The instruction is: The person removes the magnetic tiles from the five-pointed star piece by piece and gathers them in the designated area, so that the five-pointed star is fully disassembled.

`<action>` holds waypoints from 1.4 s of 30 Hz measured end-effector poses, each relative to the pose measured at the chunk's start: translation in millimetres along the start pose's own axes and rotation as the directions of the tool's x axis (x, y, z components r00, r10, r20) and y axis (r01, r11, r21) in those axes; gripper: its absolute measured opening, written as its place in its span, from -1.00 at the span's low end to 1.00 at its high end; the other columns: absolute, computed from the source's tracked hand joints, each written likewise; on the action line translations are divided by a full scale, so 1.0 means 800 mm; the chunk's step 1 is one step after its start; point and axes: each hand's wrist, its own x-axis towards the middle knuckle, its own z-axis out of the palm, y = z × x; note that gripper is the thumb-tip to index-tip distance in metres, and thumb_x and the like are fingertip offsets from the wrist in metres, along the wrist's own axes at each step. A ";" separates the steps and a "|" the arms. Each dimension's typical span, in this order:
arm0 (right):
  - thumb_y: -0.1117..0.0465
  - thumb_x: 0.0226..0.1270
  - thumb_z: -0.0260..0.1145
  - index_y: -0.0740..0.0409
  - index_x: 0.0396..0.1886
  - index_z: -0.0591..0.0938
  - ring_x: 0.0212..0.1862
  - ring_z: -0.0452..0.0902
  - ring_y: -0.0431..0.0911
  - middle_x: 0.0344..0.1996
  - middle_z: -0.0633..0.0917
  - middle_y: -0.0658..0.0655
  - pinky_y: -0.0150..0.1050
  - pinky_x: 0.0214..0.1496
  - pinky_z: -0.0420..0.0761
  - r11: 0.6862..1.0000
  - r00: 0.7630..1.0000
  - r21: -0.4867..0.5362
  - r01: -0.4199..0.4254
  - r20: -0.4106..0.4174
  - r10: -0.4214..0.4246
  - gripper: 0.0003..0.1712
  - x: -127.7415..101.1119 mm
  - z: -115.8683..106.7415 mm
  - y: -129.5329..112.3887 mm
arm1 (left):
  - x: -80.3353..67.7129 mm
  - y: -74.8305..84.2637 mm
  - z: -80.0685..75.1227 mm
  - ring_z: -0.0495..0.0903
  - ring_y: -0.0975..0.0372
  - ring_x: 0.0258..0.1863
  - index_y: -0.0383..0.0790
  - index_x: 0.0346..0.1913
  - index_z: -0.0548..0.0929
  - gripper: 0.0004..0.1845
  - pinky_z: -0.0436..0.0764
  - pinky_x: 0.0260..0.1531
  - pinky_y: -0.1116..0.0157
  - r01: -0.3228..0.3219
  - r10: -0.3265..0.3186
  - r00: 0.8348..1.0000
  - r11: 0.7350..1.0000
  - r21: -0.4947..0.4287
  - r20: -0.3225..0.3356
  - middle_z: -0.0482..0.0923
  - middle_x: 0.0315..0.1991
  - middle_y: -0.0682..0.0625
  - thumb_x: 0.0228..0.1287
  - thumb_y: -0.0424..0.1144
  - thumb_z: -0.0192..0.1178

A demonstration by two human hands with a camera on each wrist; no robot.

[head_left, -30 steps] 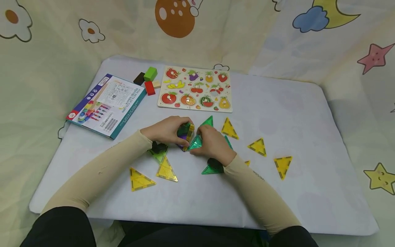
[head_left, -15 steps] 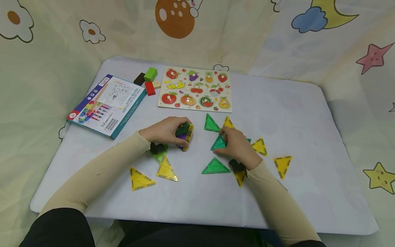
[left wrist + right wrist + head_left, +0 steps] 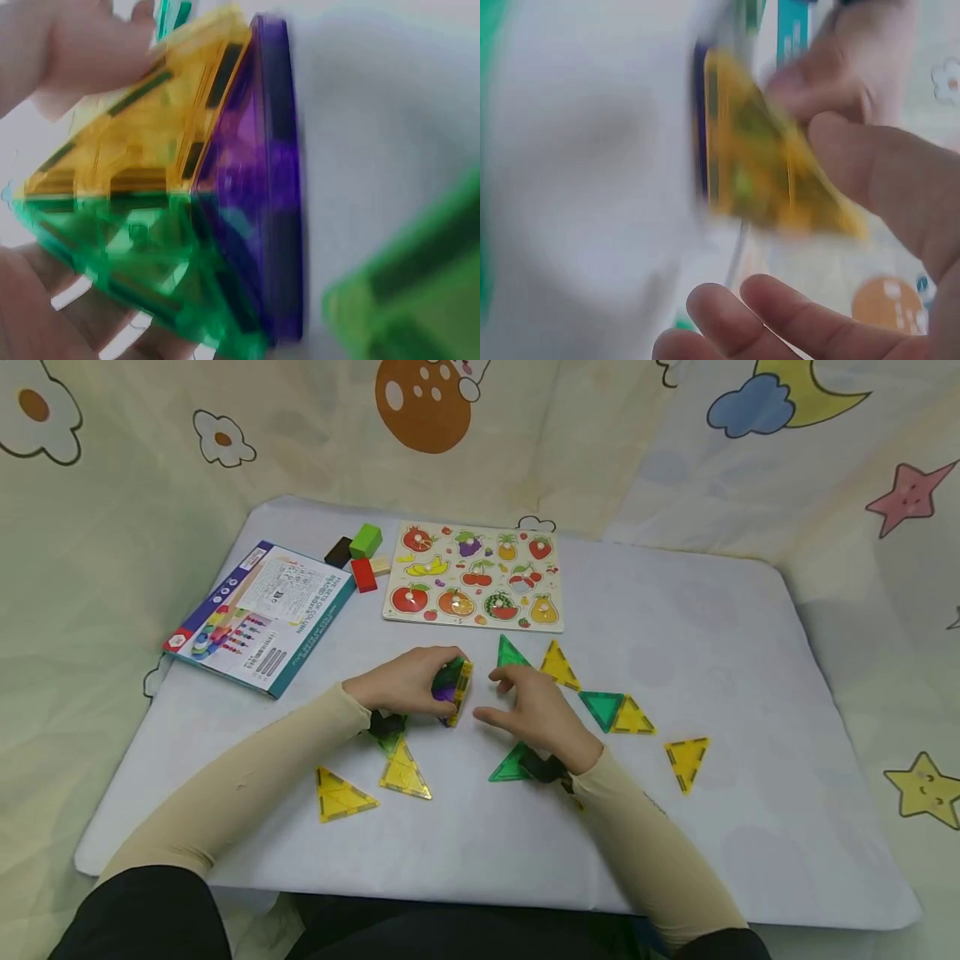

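Observation:
My left hand (image 3: 411, 679) grips a small clump of magnetic tiles (image 3: 451, 681) standing on the white table (image 3: 720, 643). The left wrist view shows the tile clump (image 3: 187, 202) close up: yellow, green and purple panels joined together, with fingers (image 3: 75, 52) around it. My right hand (image 3: 517, 697) hovers just right of the clump, fingers relaxed and holding nothing. In the blurred right wrist view the yellow side of the clump (image 3: 765, 172) is ahead of my loose fingers (image 3: 780, 315). A green triangle (image 3: 600, 707) lies beside a yellow triangle (image 3: 632, 717), to the right of that hand.
Loose triangles lie around: green (image 3: 510, 653) and yellow (image 3: 558, 665) behind my right hand, green (image 3: 508, 767) by its wrist, yellow ones (image 3: 686, 760) (image 3: 339, 795) (image 3: 405, 773). A fruit puzzle board (image 3: 474, 577), a boxed game (image 3: 262, 614) and coloured blocks (image 3: 364, 553) sit at the back.
My right hand took a green triangle away from the clump, laid it to the right beside a yellow triangle, then came back empty. The left hand kept its hold.

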 end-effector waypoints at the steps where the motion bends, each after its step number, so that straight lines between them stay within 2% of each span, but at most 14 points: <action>1: -0.16 0.22 0.56 0.23 0.25 0.62 -0.16 0.57 0.00 -0.06 0.72 0.18 -0.11 -0.05 0.65 1.000 1.000 0.018 0.013 0.013 -0.013 -0.24 0.005 0.006 -0.006 | 0.001 0.000 0.002 0.56 0.08 0.13 -0.08 0.34 0.45 -0.33 0.66 0.22 0.07 0.003 -0.003 1.000 1.000 -0.008 -0.004 0.59 0.17 -0.04 0.18 -0.08 0.46; 5: -0.21 0.15 0.59 0.22 0.08 0.66 -0.25 0.53 -0.05 -0.22 0.68 0.12 -0.23 -0.21 0.58 1.000 1.000 0.005 -0.001 0.005 0.001 -0.28 0.020 0.027 -0.020 | 0.004 0.003 0.007 0.56 0.09 0.03 -0.07 0.26 0.48 -0.37 0.69 0.10 0.13 0.020 -0.021 1.000 0.999 -0.046 -0.018 0.61 0.08 -0.03 0.13 -0.07 0.44; 9: -0.22 0.08 0.63 0.19 -0.11 0.65 -0.35 0.46 -0.07 -0.34 0.59 0.08 -0.29 -0.36 0.43 0.999 0.998 -0.022 -0.026 -0.057 0.025 -0.35 0.025 0.041 -0.025 | 0.006 0.008 0.006 0.58 0.09 -0.03 -0.06 0.18 0.50 -0.41 0.69 0.02 0.17 0.034 -0.036 0.999 0.998 -0.043 -0.033 0.62 0.00 -0.03 0.09 -0.07 0.45; 15: -0.19 0.05 0.66 0.22 -0.14 0.66 -0.34 0.47 -0.07 -0.36 0.61 0.08 -0.27 -0.30 0.45 1.000 0.995 -0.006 -0.020 -0.094 0.019 -0.35 0.027 0.043 -0.025 | 0.011 0.008 0.009 0.59 0.10 -0.11 -0.05 0.08 0.50 -0.46 0.68 -0.07 0.20 0.036 -0.037 0.997 0.999 -0.029 -0.061 0.62 -0.10 -0.02 0.05 -0.06 0.48; 19: -0.15 0.05 0.67 0.22 -0.20 0.65 -0.34 0.44 -0.07 -0.39 0.60 0.10 -0.27 -0.29 0.40 1.000 0.997 0.009 -0.029 -0.076 0.030 -0.39 0.028 0.042 -0.025 | 0.014 0.003 0.013 0.57 0.12 -0.17 -0.06 -0.06 0.59 -0.64 0.63 -0.11 0.20 0.012 -0.013 0.995 1.000 -0.014 -0.102 0.65 -0.18 0.00 0.08 -0.12 0.42; 22: -0.14 0.09 0.65 0.20 -0.25 0.63 -0.35 0.41 -0.09 -0.42 0.57 0.08 -0.29 -0.31 0.35 0.999 0.998 0.022 -0.029 -0.049 0.030 -0.44 0.028 0.041 -0.022 | 0.013 -0.002 0.013 0.55 0.13 -0.14 -0.07 -0.08 0.66 -0.70 0.61 -0.06 0.20 0.011 -0.012 0.994 1.000 -0.004 -0.107 0.67 -0.14 0.01 0.13 -0.14 0.41; 25: -0.11 0.13 0.63 0.20 -0.25 0.61 -0.38 0.39 -0.10 -0.45 0.54 0.06 -0.29 -0.34 0.32 0.998 0.999 0.046 -0.034 -0.028 0.035 -0.47 0.028 0.037 -0.018 | 0.010 -0.004 0.007 0.56 0.14 -0.06 -0.09 0.05 0.66 -0.59 0.64 0.06 0.18 0.010 -0.011 0.997 1.000 -0.012 -0.071 0.67 -0.04 0.02 0.15 -0.11 0.47; 28: 0.01 0.22 0.56 0.23 -0.21 0.60 -0.42 0.39 -0.09 -0.48 0.55 0.08 -0.30 -0.36 0.32 0.997 0.999 0.061 -0.047 -0.008 0.048 -0.58 0.026 0.030 -0.011 | 0.007 -0.004 -0.001 0.60 0.14 0.02 -0.07 0.18 0.61 -0.48 0.65 0.17 0.13 0.002 -0.002 1.000 1.000 -0.007 -0.014 0.67 0.05 0.02 0.17 -0.07 0.50; 31: 0.13 0.34 0.44 0.23 -0.14 0.63 -0.42 0.42 -0.08 -0.47 0.58 0.09 -0.30 -0.37 0.35 0.997 0.998 0.048 -0.062 0.011 0.062 -0.71 0.023 0.024 -0.005 | 0.000 -0.004 -0.008 0.61 0.14 0.05 -0.07 0.20 0.61 -0.47 0.65 0.20 0.12 -0.004 0.004 1.000 1.000 0.002 0.031 0.67 0.09 0.02 0.19 -0.10 0.52; 33: 0.16 0.40 0.37 0.25 -0.12 0.64 -0.43 0.44 -0.07 -0.47 0.58 0.10 -0.31 -0.39 0.36 0.997 0.997 0.032 -0.068 0.022 0.068 -0.76 0.022 0.020 0.000 | -0.005 -0.005 -0.011 0.61 0.14 0.03 -0.06 0.20 0.62 -0.48 0.64 0.18 0.13 -0.004 0.004 0.999 1.000 0.008 0.038 0.68 0.09 0.03 0.19 -0.12 0.52; 38: 0.14 0.43 0.34 0.29 -0.01 0.63 -0.46 0.42 -0.06 -0.50 0.51 0.09 -0.30 -0.44 0.36 0.996 0.994 0.020 -0.086 0.069 0.084 -0.68 0.016 0.008 0.012 | -0.011 -0.009 -0.012 0.57 0.14 0.02 -0.04 0.19 0.64 -0.49 0.63 0.15 0.14 0.001 -0.001 0.999 1.000 0.004 0.035 0.67 0.09 0.05 0.18 -0.14 0.54; 42: 0.12 0.38 0.32 0.27 -0.04 0.58 -0.45 0.39 -0.05 -0.50 0.44 0.08 -0.26 -0.43 0.34 0.992 0.982 -0.010 -0.124 0.143 0.124 -0.67 0.008 -0.005 0.030 | -0.011 -0.010 -0.012 0.54 0.13 0.01 -0.03 0.22 0.64 -0.42 0.61 0.11 0.17 -0.005 0.004 0.998 1.000 0.018 0.058 0.64 0.09 0.04 0.12 -0.16 0.59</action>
